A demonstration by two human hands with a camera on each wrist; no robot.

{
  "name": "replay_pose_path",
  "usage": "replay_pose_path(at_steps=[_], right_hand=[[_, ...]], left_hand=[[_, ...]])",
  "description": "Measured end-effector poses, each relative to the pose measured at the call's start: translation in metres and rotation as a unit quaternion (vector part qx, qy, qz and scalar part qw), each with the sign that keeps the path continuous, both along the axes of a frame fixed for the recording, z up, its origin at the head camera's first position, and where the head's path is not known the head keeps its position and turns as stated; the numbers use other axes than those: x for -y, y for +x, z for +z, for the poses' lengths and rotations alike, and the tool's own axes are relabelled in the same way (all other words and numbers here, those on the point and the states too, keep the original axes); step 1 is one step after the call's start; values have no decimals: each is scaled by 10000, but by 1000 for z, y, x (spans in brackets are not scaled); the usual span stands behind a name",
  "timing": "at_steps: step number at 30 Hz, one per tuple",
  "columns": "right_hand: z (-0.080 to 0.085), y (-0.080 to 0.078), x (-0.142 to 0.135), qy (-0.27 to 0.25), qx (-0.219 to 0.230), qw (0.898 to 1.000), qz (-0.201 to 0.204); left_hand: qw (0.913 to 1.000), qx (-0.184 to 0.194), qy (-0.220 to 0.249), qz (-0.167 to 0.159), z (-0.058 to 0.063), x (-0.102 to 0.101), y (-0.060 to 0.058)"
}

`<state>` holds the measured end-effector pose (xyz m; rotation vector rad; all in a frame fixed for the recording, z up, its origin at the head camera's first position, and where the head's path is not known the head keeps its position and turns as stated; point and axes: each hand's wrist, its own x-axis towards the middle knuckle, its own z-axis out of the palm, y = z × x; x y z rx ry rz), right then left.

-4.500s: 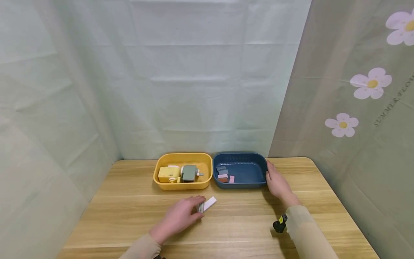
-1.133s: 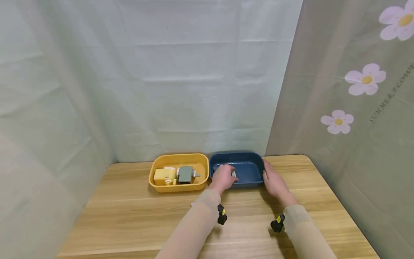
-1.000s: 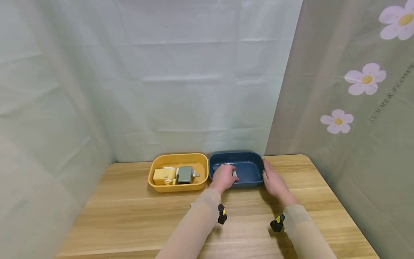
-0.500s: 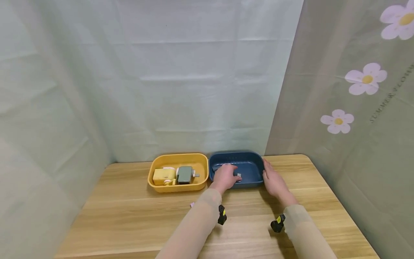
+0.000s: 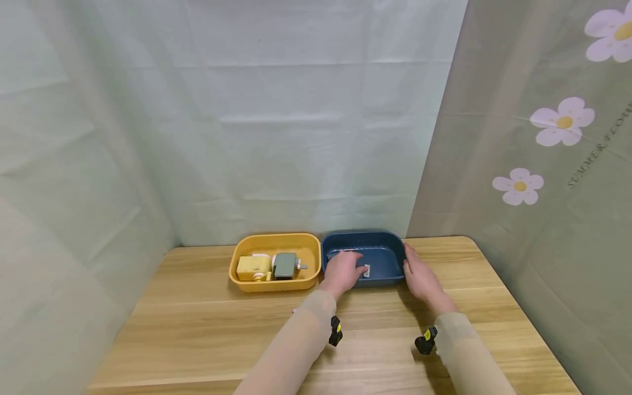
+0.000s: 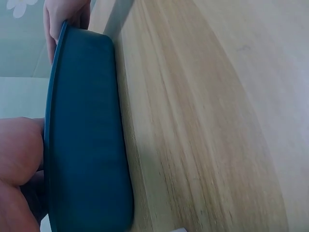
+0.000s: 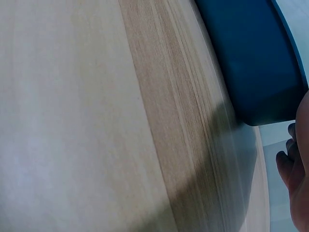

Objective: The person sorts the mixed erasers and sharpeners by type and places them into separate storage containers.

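Observation:
My left hand (image 5: 340,270) reaches over the front wall into the blue tray (image 5: 380,282), thumb and fingers apart. Just beside the thumb tip a small grey-and-white block (image 5: 367,270) lies on the tray floor. The left part of the tray floor is mostly hidden behind this hand. At the tray's right end my right hand (image 5: 421,277) rests against the outside, its fingers along the wall near the rim. In the right wrist view, several fingertips (image 7: 285,166) show beyond the tray's corner.
Left of the blue tray stands a yellow tray (image 5: 308,282), close beside it. It holds a yellow boxy gadget (image 5: 252,266) and a grey-green one (image 5: 285,266), resembling crank pencil sharpeners. A small pale piece (image 5: 294,311) peeks out behind the left sleeve on the wooden table (image 5: 197,329).
My left hand has moved from the table into the blue tray with the small block and let it go there. The right hand stays at the tray's right end.

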<state>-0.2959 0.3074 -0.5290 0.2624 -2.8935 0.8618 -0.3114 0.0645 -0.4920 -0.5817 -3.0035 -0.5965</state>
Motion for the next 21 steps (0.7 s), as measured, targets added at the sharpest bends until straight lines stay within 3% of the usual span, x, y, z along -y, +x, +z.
replay_pose_path(at_steps=[13, 21], right_hand=[[-3, -2, -2, 31, 8, 10000, 38], [-2, -1, -2, 53, 127, 9999, 28]], left_hand=[[9949, -807, -430, -433, 1, 9, 11], [9940, -953, -76, -535, 10, 22, 23]])
